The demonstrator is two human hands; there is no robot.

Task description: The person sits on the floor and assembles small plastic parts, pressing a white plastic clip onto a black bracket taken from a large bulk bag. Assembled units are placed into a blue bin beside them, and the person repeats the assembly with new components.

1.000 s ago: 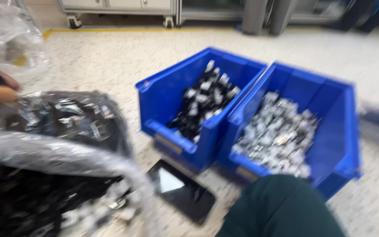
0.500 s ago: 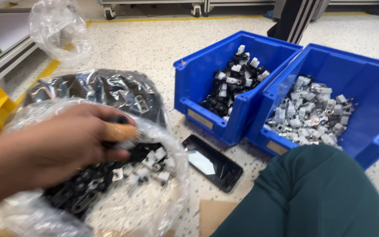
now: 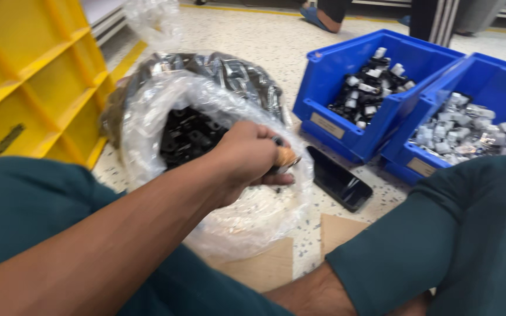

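Fingers of the left hand close on small parts at the mouth of the clear bag — still well filled, while both blue bins already hold parts. Half a second ago the hand reached deeper; right hand out of view.

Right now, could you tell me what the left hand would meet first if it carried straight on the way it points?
Probably the black phone on the floor: the left hand, closed around small parts over the clear plastic bag, points right toward it. Depth is unclear.
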